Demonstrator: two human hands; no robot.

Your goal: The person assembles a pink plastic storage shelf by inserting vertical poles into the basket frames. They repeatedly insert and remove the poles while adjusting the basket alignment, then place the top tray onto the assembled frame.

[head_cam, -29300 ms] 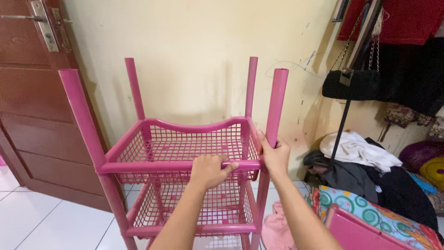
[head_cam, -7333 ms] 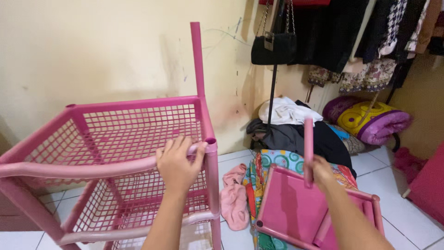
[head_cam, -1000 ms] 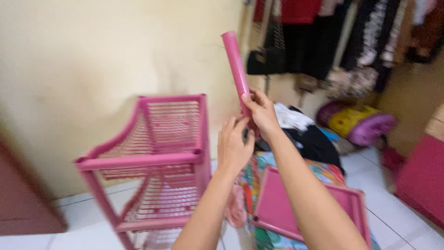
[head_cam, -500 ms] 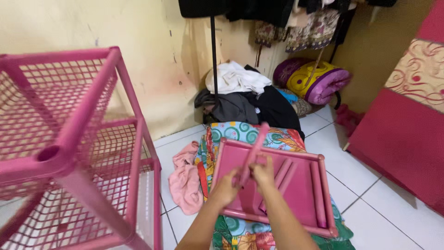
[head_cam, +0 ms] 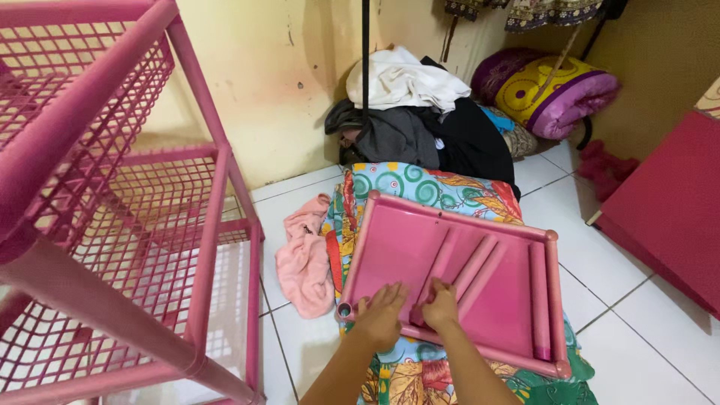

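Down onto the pink tray (head_cam: 397,247) came the pink pole (head_cam: 433,276); it points up and right from the right hand (head_cam: 441,309) wrapped on it, left hand (head_cam: 381,319) beside.

A pink mesh rack (head_cam: 112,225) stands at the left on the white tiled floor (head_cam: 645,315). A pale pink cloth (head_cam: 304,259) lies beside a patterned fabric (head_cam: 435,187), with piled clothes (head_cam: 412,112) and a purple-yellow roll (head_cam: 551,90) by the wall.

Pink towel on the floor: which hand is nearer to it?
Left. The left hand rests on the near-left edge of the pink tray, just right of the pink towel. The right hand lies farther right, on the pink tubes in the tray.
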